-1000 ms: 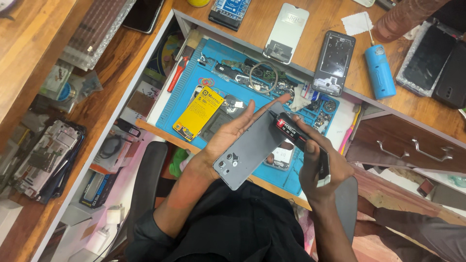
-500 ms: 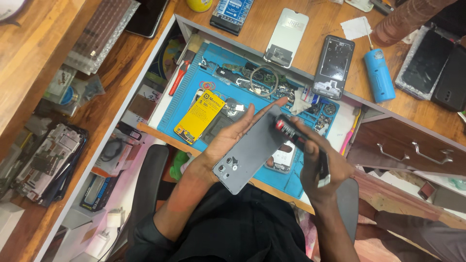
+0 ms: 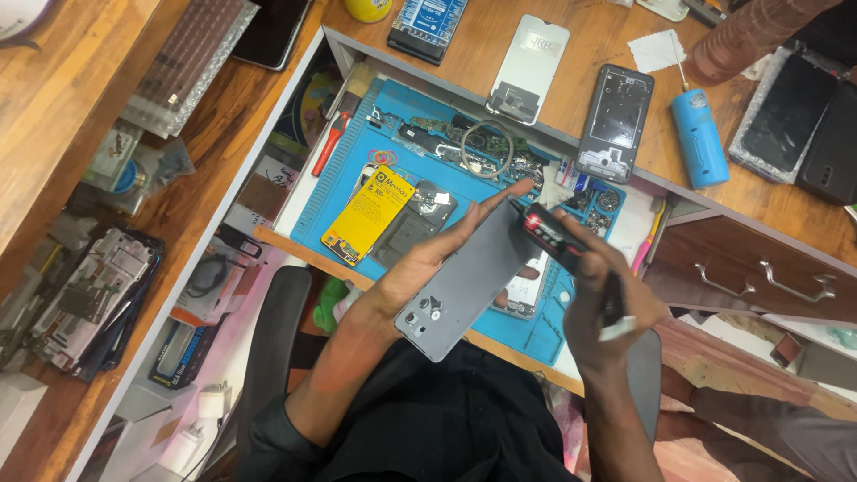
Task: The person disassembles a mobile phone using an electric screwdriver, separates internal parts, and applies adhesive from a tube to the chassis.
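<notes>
Left hand cradles a grey phone back-up – matte slab, camera cluster at the end nearest the wrist, tilted over the blue mat. Right hand is clenched round a black-and-red tool, tip meeting the phone's far corner – just past the fingertips

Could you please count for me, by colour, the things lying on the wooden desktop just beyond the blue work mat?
Silver phone back cover: 1
Dark phone frame: 1
Blue cylinder: 1
White paper scrap: 1
Black phones: 2
Total: 6
</notes>
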